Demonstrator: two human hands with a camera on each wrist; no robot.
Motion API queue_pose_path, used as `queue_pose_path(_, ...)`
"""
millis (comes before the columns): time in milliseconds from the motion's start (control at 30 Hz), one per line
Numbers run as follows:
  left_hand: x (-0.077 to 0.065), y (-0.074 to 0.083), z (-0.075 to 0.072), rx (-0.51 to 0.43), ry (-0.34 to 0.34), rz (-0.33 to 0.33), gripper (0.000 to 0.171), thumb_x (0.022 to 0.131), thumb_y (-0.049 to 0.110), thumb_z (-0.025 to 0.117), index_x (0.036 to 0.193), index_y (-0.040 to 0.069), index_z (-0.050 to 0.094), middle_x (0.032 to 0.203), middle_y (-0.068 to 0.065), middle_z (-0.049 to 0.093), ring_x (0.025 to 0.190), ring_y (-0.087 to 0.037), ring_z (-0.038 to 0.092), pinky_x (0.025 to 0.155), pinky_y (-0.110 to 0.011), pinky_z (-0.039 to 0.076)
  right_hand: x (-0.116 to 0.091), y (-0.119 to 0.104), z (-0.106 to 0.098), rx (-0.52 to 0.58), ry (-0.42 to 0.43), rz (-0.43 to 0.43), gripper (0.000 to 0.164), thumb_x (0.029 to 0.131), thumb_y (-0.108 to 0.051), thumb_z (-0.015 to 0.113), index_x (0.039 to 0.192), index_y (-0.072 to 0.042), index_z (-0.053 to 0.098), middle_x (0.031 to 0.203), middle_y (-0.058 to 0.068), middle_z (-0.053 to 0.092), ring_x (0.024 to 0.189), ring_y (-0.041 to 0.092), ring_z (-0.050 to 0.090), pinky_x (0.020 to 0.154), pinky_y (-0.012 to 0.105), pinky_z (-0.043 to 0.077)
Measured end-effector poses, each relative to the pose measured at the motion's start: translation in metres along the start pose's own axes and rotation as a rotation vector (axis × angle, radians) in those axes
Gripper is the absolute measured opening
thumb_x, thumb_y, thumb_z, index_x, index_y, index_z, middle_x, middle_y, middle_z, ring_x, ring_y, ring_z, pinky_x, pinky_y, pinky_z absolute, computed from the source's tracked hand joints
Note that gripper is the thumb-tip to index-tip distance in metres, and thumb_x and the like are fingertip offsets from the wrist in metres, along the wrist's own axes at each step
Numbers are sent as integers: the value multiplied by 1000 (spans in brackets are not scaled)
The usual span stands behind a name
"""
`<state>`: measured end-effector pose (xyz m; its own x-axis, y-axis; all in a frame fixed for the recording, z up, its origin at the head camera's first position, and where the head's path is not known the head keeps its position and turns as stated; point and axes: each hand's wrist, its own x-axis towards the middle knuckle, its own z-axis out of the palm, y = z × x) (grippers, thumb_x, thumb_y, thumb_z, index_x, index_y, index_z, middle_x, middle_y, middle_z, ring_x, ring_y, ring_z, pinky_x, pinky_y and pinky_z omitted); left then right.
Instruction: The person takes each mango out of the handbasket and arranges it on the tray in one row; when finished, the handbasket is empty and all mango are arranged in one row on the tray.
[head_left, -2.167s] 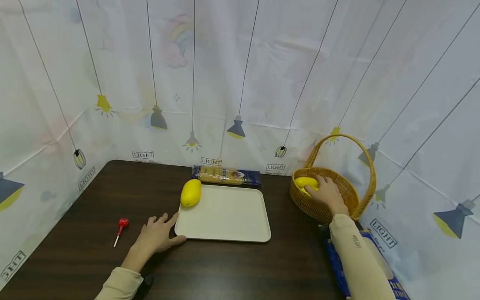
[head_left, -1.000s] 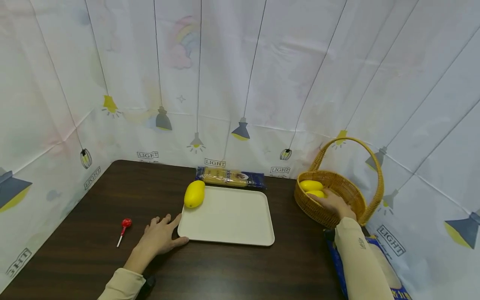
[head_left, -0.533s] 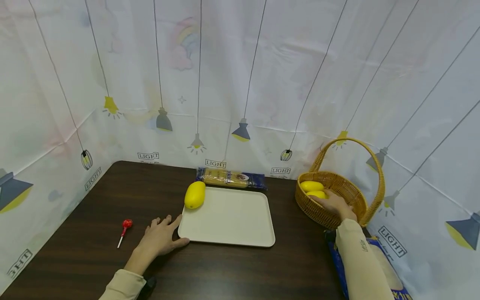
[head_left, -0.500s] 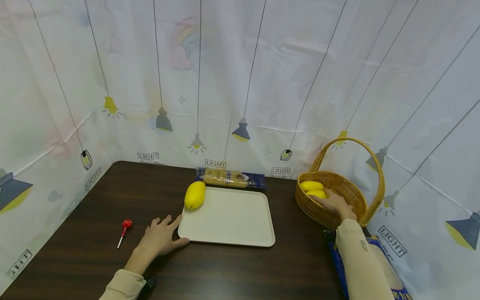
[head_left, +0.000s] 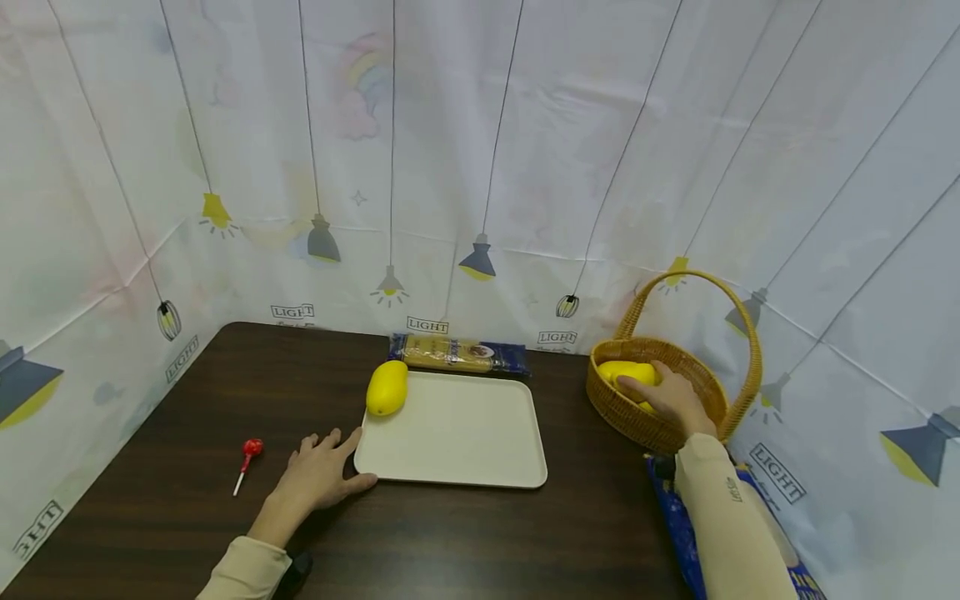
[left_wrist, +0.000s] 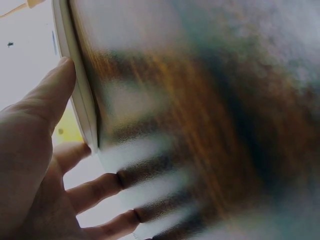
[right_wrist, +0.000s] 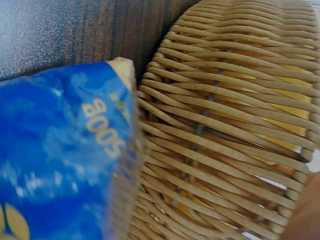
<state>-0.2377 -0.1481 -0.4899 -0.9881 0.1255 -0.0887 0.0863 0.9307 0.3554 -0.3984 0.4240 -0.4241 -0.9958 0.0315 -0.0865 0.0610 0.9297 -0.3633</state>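
partway: one yellow fruit (head_left: 387, 388) on the tray (head_left: 465, 429), a second fruit (head_left: 642, 372) in hand

done: the yellow fruit lies at the tray's far-left corner, over the rim. left, as i read it: the second fruit is inside the wicker basket (head_left: 622, 415), not yet out, and more yellow shows around it; count hidden by the hand.

right hand (head_left: 678, 400): grip looks clamped on the second fruit, thumb and fingers either side. can't tell if it's lifted; wrist view there is mostly woven wall and blue bag (right_wrist: 50, 145).

left hand (head_left: 318, 473): grip apart, fingers spread, thumb and index touching the tray's near-left corner, probably steadying it.

also on the table (head_left: 450, 542): pasta pack (head_left: 457, 354) just behind the tray, lollipop (head_left: 247, 454) left of the left hand. neither being touched. blue bag sits on the basket's near side, partly hidden.
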Motion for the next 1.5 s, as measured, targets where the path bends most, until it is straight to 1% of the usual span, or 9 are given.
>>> queue_pose_path(200,2,-2,0,3,-5,-12,91,87,67,64,156,14,38,155,-31,40,136,-63,36,105,-79,32,3,-6,-6,19,54,-59,113,87,-82,46,161,-3,13,156,41,23,139,60,28,108,72,33)
queue_pose_path(500,3,-2,-2,5,3,-11,90,87,67,64,156,14,39,154,-31,41,135,-63,36,104,-79,32,-1,-31,-14,75,113,-113,109,87,-79,50,161,-6,18,154,36,31,133,52,38,99,64,42)
queue_pose_path(633,3,-1,-3,1,0,-11,90,87,66,64,156,13,39,154,-31,40,136,-64,36,104,-79,32,-2,-43,-15,101,119,-147,105,87,-78,53,160,-9,22,150,33,36,125,46,43,89,53,49)
queue_pose_path(800,3,0,-3,6,-2,-8,90,87,66,64,156,13,38,154,-31,40,136,-64,35,104,-79,32,-4,-58,-13,151,103,-186,102,88,-74,56,161,-12,21,153,31,32,123,43,45,82,45,56)
queue_pose_path(933,4,0,-3,8,-1,-9,90,87,66,64,156,13,39,154,-31,40,136,-64,35,104,-79,32,-3,-70,-11,128,118,-215,99,88,-74,56,161,-15,24,151,31,35,126,44,42,88,49,52)
queue_pose_path(1167,5,2,-2,4,3,-5,90,87,66,64,156,13,39,154,-31,40,136,-63,35,105,-79,32,-7,-97,-3,109,128,-254,96,89,-72,57,161,-18,25,152,29,36,130,45,41,96,59,46)
queue_pose_path(1300,5,2,-1,14,4,0,91,87,67,64,155,13,39,154,-31,40,135,-64,36,104,-78,33,-11,-115,4,98,134,-289,92,90,-68,58,160,-17,28,153,26,40,135,46,40,103,62,41)
queue_pose_path(1433,2,1,0,12,-2,-1,91,87,67,64,155,13,39,154,-31,41,135,-64,36,104,-79,33,-14,-132,14,110,122,-318,91,90,-66,60,160,-18,29,158,21,38,143,47,34,111,66,35)
queue_pose_path(1500,0,1,0,5,-3,-1,90,87,66,65,155,13,39,154,-31,41,135,-64,36,104,-79,32,-15,-141,21,121,111,-334,90,90,-66,61,160,-19,30,158,20,39,143,46,36,111,64,37)
